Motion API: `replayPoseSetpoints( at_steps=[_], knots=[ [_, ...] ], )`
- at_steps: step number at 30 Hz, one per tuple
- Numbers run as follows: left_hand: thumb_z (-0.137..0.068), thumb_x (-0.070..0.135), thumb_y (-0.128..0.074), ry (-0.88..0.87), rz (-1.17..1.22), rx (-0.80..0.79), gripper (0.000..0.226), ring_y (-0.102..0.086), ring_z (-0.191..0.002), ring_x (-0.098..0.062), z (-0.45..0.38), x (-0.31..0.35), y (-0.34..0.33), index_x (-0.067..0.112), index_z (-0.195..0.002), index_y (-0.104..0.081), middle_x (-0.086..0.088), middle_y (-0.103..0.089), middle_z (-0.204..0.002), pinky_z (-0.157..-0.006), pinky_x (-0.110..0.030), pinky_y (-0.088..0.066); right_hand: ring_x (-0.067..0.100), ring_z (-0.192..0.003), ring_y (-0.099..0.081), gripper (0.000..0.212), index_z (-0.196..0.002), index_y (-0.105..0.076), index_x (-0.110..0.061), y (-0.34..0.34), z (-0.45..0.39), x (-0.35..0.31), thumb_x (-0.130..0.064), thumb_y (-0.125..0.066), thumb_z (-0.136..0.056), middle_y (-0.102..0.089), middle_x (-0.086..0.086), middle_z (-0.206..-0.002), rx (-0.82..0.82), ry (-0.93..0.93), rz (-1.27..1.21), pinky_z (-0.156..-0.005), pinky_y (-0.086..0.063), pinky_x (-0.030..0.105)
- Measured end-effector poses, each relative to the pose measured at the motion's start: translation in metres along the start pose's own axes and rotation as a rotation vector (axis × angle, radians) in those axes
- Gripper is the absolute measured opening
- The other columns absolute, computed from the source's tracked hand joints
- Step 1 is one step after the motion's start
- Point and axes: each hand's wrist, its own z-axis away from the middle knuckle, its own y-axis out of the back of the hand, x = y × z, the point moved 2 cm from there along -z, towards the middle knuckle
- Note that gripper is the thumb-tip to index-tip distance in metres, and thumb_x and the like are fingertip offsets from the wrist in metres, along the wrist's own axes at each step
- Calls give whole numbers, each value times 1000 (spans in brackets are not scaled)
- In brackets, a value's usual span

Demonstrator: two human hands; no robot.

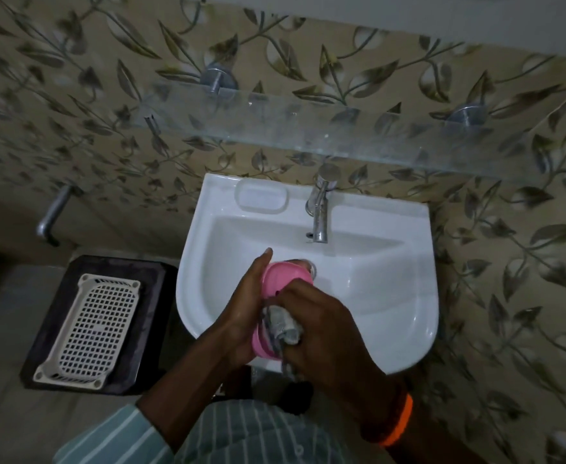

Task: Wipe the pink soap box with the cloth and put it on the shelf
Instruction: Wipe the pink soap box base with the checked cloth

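Note:
My left hand (241, 306) grips the pink soap box (283, 277) from its left side, holding it over the white sink basin. My right hand (321, 329) presses a bunched grey-white cloth (283, 328) against the lower part of the box, covering much of it. A glass shelf (325, 132) runs along the leaf-patterned wall above the sink, held by two round metal brackets.
A chrome tap (320, 209) stands at the back of the sink (392, 296), next to a moulded soap recess (262, 197). To the left, a white perforated plastic tray (90, 329) lies on a dark stool. A metal bar (52, 216) juts from the wall at left.

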Motion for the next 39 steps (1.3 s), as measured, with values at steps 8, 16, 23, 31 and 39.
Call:
replayPoseSetpoints(
  at_steps=[8, 16, 23, 31, 39],
  knots=[
    [-100, 69, -37, -58, -177, 81, 64, -74, -110, -35, 4, 4, -3, 24, -119, -78, -15, -79, -119, -94, -48, -59, 16, -53, -52, 16, -84, -61, -10, 4, -15, 6, -6, -72, -73, -56, 3, -75, 314, -154, 418, -42, -30, 21],
    [-105, 63, -36, -73, -120, -19, 67, -72, -92, -29, 3, 24, 1, 12, -131, -72, -20, -74, -107, -84, -41, -59, 14, -91, -59, 30, -105, -62, -22, -10, 2, -9, -16, -63, -75, -60, -7, -102, -135, -10, -137, -75, -54, 37],
    [-102, 67, -35, -8, -135, -127, 66, -71, -88, -27, 1, 22, 1, 19, -123, -76, -17, -73, -105, -77, -37, -61, 21, -85, -66, 43, -101, -71, -17, 14, 6, 1, -23, -86, -61, -67, 3, -101, -184, 261, 386, -53, -58, 31],
    [-100, 68, -41, -15, -163, -96, 65, -77, -90, -26, 7, 16, 6, 19, -118, -79, -15, -79, -107, -79, -40, -62, 21, -83, -64, 45, -112, -66, -17, 14, -4, -2, -16, -80, -69, -63, 2, -108, -4, 71, 259, -57, -54, 28],
    [-99, 72, -38, -16, -205, -57, 71, -74, -105, -33, 9, 15, 5, 18, -126, -76, -16, -79, -112, -92, -44, -60, 23, -82, -68, 48, -112, -68, -8, 6, 4, -6, -23, -79, -68, -68, 9, -106, -17, 168, 329, -54, -59, 29]
  ],
)
